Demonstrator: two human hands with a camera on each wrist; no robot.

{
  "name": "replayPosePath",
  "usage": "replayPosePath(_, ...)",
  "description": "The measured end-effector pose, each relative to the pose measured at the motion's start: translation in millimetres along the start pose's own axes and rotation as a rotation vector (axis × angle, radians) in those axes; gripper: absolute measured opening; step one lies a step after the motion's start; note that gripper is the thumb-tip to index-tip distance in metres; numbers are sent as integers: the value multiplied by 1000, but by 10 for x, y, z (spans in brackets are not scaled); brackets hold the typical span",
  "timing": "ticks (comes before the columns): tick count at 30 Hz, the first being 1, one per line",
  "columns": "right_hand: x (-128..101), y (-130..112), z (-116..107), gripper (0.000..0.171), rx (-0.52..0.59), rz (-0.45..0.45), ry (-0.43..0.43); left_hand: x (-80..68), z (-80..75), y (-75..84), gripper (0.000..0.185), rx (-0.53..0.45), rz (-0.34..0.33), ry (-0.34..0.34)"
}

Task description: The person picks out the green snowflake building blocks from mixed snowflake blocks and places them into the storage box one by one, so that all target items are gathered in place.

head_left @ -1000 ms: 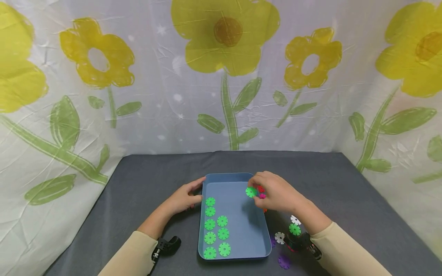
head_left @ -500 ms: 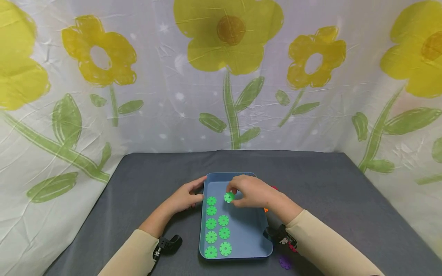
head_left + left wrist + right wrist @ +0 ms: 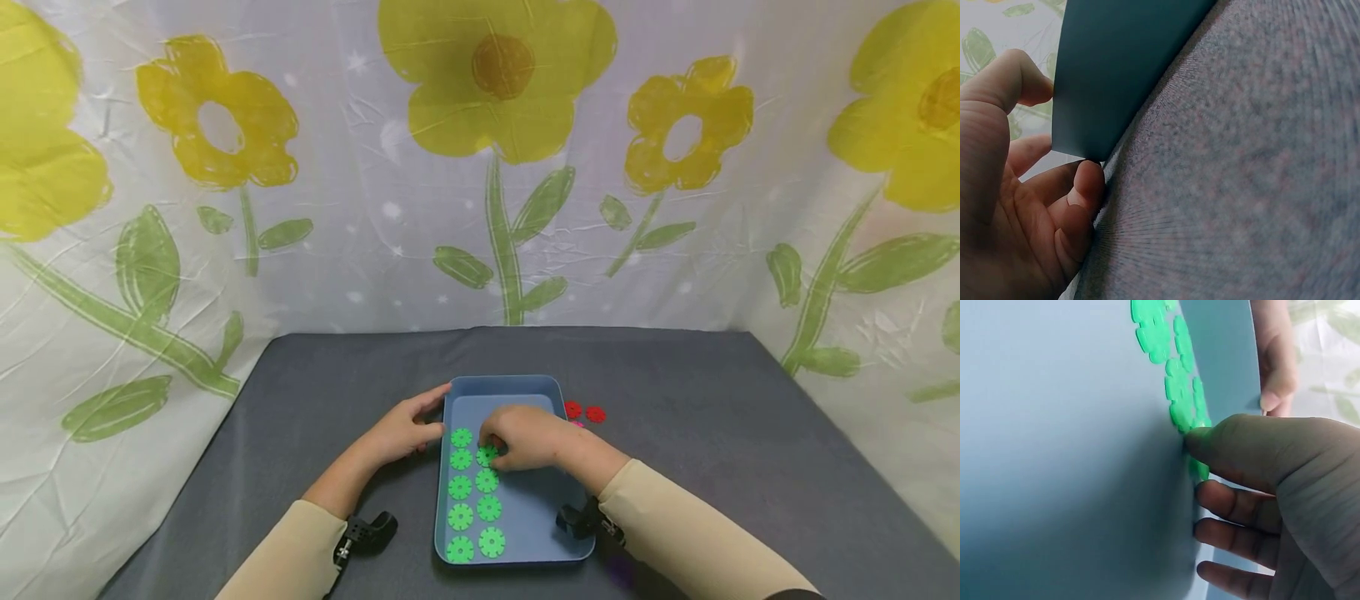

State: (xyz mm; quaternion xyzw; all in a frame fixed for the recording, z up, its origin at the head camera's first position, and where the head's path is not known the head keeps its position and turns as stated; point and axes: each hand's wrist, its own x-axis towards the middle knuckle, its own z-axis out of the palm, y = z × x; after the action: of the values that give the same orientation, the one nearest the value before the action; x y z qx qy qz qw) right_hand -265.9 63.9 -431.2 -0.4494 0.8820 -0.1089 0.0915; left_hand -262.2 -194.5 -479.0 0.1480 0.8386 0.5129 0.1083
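A blue rectangular tray (image 3: 536,525) lies on the dark cloth. Inside it, along the left side, green notched plastic discs (image 3: 461,487) form two columns. My right hand (image 3: 528,437) reaches into the tray and pinches a green notched disc (image 3: 486,456) at the top of the second column, close over the tray floor. In the right wrist view the thumb (image 3: 1232,447) covers most of that disc. My left hand (image 3: 405,429) touches the tray's left wall from outside, fingers loosely bent. Thumb and fingertips meet the outer wall (image 3: 1116,81) in the left wrist view.
Red notched discs (image 3: 596,413) lie beyond the tray's right edge, with a pink disc (image 3: 577,424) partly hidden there. A blurred purple disc (image 3: 621,570) shows near the right sleeve (image 3: 690,517). A flower-printed curtain (image 3: 360,167) closes off the back.
My right hand has carried the green notched disc from the tray's right edge leftward, then down to the top of the second column. My left hand keeps its place.
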Motion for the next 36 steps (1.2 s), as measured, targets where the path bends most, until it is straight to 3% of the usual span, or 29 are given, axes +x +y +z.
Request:
replayPosePath(7, -76, -8, -44, 23, 67, 15, -15, 6, 1, 1, 75, 2, 5, -4)
replayPosePath(14, -313, -27, -197, 26, 145, 7, 70, 7, -4, 11, 74, -1, 5, -4)
replayPosePath(20, -574, 46, -248, 27, 164, -17, 188, 5, 3, 20, 74, 18, -2, 12)
replayPosePath(28, -1005, 140, -287, 26, 208, 29, 309, 18, 12, -9, 73, 36, -18, 18)
replayPosePath(36, -1432, 285, -252, 25, 186, 93, 312, -3, 15, 6, 73, 38, -17, 17)
